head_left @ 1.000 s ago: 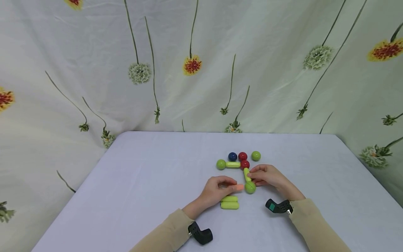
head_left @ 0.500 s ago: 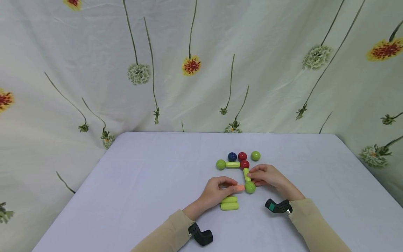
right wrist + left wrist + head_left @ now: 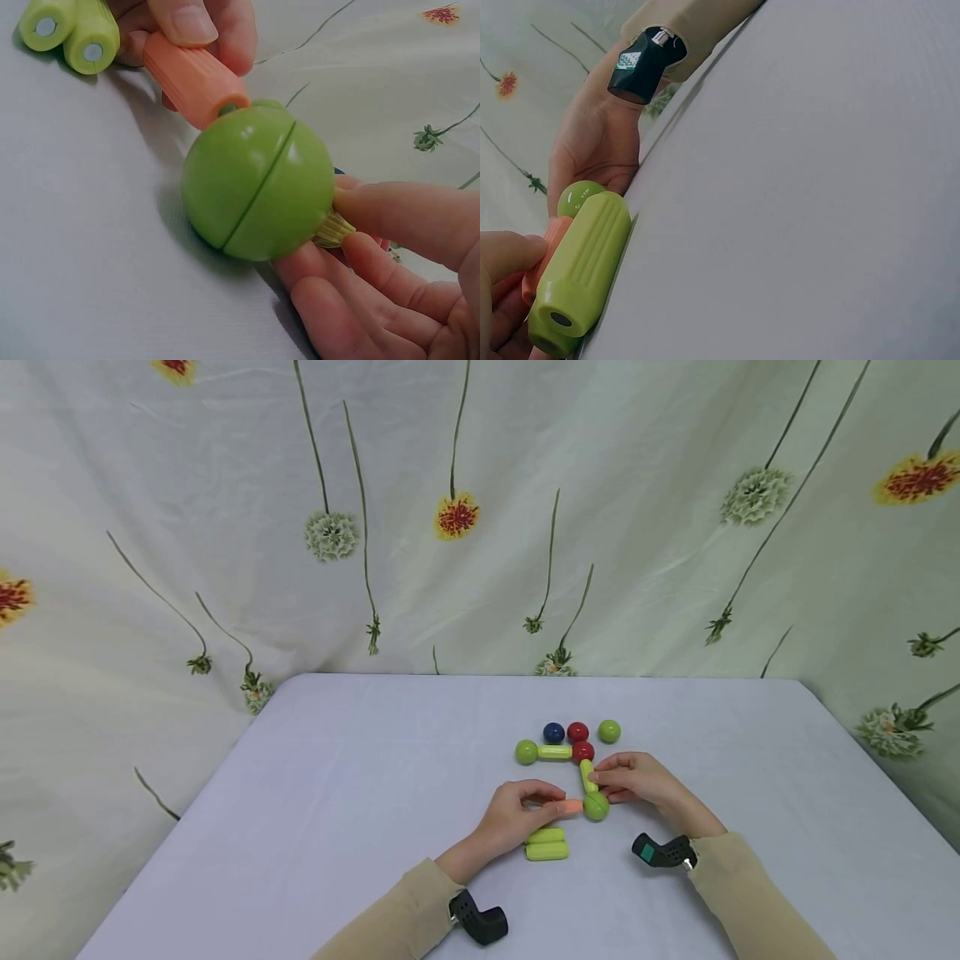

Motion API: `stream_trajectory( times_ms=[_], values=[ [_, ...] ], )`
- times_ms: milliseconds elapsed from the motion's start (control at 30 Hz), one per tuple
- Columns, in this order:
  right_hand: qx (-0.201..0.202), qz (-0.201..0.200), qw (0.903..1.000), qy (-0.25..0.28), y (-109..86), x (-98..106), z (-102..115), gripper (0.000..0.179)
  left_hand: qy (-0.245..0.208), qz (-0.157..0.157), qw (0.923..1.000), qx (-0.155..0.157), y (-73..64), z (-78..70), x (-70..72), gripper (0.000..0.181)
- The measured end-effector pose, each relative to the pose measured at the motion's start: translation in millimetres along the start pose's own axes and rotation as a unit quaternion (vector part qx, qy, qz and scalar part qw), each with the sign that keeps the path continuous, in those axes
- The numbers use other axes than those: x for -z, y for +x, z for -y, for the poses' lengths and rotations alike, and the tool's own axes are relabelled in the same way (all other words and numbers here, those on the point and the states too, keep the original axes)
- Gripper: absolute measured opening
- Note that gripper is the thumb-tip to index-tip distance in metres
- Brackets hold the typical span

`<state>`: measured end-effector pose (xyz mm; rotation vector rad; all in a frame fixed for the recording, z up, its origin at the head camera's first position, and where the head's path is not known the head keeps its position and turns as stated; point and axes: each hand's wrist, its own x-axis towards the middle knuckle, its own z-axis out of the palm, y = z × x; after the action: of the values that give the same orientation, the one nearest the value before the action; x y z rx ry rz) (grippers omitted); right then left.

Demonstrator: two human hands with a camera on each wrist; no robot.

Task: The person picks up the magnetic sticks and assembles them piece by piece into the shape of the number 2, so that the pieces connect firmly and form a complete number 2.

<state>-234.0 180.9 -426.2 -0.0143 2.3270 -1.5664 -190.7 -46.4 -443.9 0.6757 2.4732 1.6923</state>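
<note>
Orange rod (image 3: 572, 807) is pinched between thumb and fingers of the left hand (image 3: 517, 810), sticking out past the fingertips toward the other hand. Its free end is right up against a seamed green ball (image 3: 596, 807), looks like touching, though I honestly can't tell if the two are properly joined.

The right hand (image 3: 641, 781) is busy as well: thumb and fingers have hold of the yellow-green rod (image 3: 588, 774) running up from that ball. So the ball sits between the hands, just off the right hand's fingertips.

Follow that held rod away from the right hand and you hit a red ball (image 3: 582, 752). From there a second yellow-green rod (image 3: 555, 752) heads off sideways to another green ball (image 3: 527, 752), which lies beyond the left hand. Kind of a bent chain, basically.

Further out past both hands there's a blue ball (image 3: 553, 733), a second red ball (image 3: 577, 732) next to it, and off to the right of those, a third green ball (image 3: 609, 731) on its own.

Two more yellow-green rods (image 3: 547, 850) lie side by side on the desk (image 3: 337, 793), just below the left hand's fingers. Behind it all hangs a flower-print cloth (image 3: 637, 527).
</note>
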Motion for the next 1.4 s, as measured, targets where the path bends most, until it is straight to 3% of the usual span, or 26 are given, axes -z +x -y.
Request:
stream_trajectory(
  times_ms=[1067, 1400],
  values=[
    [0.011, 0.004, 0.9999, -0.002, -0.9, 0.2, -0.2, 0.040, 0.010, 0.002, 0.9997, -0.024, 1.6, 1.5, 0.5, 0.023],
    [0.006, -0.026, 0.9996, -0.003, -4.0, -2.9, -0.9, 0.043, 0.016, 0.004, 0.9995, -0.029, 1.7, 2.0, 0.8, 0.024]
  ],
)
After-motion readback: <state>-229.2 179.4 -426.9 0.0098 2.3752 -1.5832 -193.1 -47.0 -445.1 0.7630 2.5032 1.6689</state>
